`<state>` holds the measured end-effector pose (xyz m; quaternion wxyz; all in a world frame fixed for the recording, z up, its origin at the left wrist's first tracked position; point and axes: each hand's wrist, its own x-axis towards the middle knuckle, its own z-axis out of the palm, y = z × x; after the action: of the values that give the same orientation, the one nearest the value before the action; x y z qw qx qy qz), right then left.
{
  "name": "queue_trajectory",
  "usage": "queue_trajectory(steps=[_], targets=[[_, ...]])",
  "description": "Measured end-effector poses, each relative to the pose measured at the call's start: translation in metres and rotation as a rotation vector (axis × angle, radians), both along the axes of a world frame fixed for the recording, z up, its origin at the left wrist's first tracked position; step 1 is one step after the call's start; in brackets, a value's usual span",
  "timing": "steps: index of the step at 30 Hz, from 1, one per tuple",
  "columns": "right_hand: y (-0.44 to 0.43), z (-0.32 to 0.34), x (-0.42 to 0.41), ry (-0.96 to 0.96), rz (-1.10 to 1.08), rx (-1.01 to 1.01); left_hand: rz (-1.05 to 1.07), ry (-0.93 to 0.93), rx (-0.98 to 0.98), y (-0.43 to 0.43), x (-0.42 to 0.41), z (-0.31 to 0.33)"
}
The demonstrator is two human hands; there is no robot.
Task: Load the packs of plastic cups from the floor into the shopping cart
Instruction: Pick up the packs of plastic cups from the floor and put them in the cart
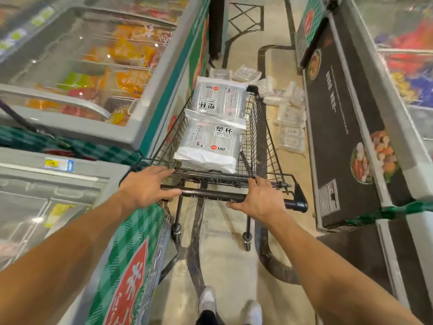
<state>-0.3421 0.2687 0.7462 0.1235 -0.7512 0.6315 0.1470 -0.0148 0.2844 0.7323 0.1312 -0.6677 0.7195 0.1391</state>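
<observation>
The aisle was narrow, a tiled floor (222, 242) between a glass-topped freezer (131, 137) on my left and a dark-fronted freezer (339, 118) on my right. My left hand (147, 186) lay flat and wide on the handle (210, 195) of the shopping cart (260, 127), fingers straight toward the basket. My right hand (260, 198) covered the bar, thumb along it; whether its fingers closed round I could not tell. Two packs in the cart (208, 141) showed on top, the far one riding above the front rim. More packs on the floor (290, 118) lay just beside the cart's right front. I judged that a careless push could run a wheel over them, or clip the left freezer and tip that high pack out
</observation>
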Motion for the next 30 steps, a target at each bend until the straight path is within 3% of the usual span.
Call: queue_trajectory(steps=[11, 17, 24, 30], targets=[[-0.042, -0.004, 0.004, -0.023, 0.004, 0.004, -0.011, -0.017, 0.058, -0.038, 0.003, 0.010], [-0.039, 0.021, -0.004, -0.111, 0.023, 0.192, -0.059, -0.066, -0.042, -0.027, -0.022, 0.034], [-0.049, 0.125, -0.047, -0.089, 0.129, -0.321, -0.159, -0.068, -0.356, -0.052, -0.118, 0.141], [-0.042, 0.210, -0.107, -0.012, 0.002, -0.568, -0.304, -0.101, -0.522, -0.071, -0.200, 0.221]])
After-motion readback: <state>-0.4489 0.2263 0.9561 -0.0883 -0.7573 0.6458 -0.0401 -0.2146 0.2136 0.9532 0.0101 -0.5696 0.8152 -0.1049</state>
